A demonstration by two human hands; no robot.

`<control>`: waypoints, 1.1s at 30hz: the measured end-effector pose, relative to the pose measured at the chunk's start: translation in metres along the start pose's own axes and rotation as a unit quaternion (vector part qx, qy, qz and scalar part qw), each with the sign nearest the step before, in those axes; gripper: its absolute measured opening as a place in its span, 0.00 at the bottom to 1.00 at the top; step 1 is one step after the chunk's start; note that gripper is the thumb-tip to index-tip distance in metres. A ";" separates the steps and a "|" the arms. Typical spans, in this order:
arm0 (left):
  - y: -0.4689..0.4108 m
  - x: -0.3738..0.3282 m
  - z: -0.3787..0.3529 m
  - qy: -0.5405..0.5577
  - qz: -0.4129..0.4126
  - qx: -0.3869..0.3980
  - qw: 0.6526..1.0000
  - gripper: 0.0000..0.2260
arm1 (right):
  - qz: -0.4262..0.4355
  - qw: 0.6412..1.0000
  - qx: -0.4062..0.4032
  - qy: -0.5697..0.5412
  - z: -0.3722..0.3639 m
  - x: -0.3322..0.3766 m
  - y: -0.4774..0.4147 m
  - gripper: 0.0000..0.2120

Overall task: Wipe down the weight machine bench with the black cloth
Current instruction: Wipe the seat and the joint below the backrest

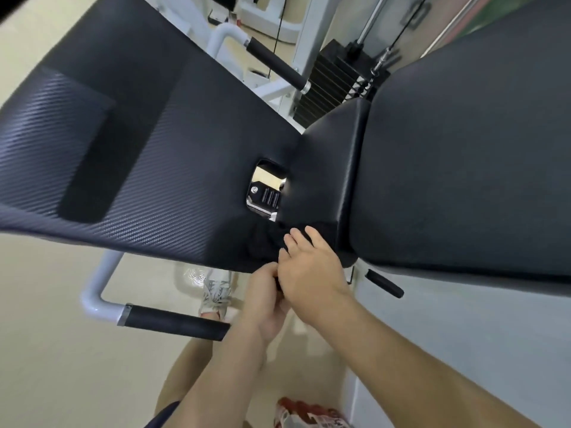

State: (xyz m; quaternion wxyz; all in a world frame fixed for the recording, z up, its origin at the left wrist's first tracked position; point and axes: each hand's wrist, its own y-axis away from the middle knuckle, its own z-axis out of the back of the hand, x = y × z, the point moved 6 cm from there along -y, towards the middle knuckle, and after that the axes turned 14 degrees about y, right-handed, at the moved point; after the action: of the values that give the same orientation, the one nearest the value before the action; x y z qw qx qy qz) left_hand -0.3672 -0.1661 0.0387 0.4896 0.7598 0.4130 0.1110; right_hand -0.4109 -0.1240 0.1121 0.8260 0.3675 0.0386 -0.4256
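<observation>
The weight machine bench fills the view: a textured black seat pad (pixel 129 134) on the left and a smooth black back pad (pixel 463 156) on the right, with a small middle pad (pixel 324 168) between them. The black cloth (pixel 265 242) lies bunched on the near edge of the seat pad by the gap. My right hand (pixel 309 267) rests on the cloth with its fingers pressing it. Just below the pad's edge, my left hand (pixel 265 301) is curled around a fold of the cloth. The cloth blends into the black pad, so its outline is hard to see.
A chrome hinge (pixel 265 193) shows through a gap between the pads. A black foam handle (pixel 176 322) on a white tube juts out near my legs. The weight stack (pixel 333 84) and cables stand behind. A small black lever (pixel 384 284) hangs under the back pad.
</observation>
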 end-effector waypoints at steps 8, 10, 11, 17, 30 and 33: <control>0.046 -0.049 -0.035 -0.180 -0.200 0.133 0.954 0.20 | -0.288 0.786 -0.305 -0.454 -0.024 -0.015 0.082 0.18; 0.035 -0.050 -0.045 -0.262 -0.208 0.125 0.934 0.22 | -0.381 0.649 -0.281 -0.596 -0.047 -0.013 0.094 0.17; 0.030 -0.046 -0.049 -0.310 -0.209 0.103 0.922 0.23 | -0.410 0.589 -0.255 -0.648 -0.059 -0.008 0.095 0.17; 0.015 -0.013 -0.047 -0.346 -0.210 0.047 0.913 0.33 | -0.396 0.634 -0.198 -0.634 -0.061 0.013 0.089 0.26; 0.039 -0.011 -0.081 -0.541 -0.300 0.196 0.761 0.25 | -0.339 0.479 -0.216 -0.781 -0.061 0.014 0.062 0.14; 0.021 -0.024 -0.082 -0.518 -0.265 0.206 0.787 0.24 | -0.323 0.458 -0.234 -0.794 -0.047 0.007 0.043 0.26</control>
State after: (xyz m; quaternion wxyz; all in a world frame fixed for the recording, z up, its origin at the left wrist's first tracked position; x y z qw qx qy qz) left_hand -0.4189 -0.1343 0.1028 0.4720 0.6471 0.2952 -0.5209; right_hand -0.3630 -0.0828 0.1000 0.3571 -0.3756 -0.4201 -0.7449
